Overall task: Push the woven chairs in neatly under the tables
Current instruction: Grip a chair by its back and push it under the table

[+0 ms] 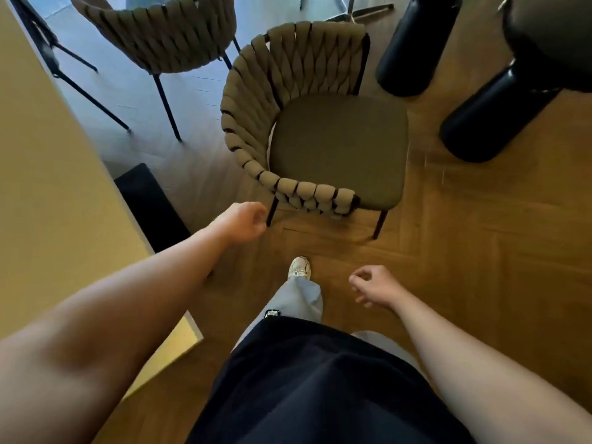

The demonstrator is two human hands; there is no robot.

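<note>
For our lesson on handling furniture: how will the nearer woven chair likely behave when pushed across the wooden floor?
The woven chair probably slides easily: thin legs on smooth wooden floor. They also suggest lightness. Pushed high on the backrest, it might tip.

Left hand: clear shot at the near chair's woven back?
Probably yes. The left hand hangs empty just short of the near chair's woven back, with only bare floor between them.
</note>
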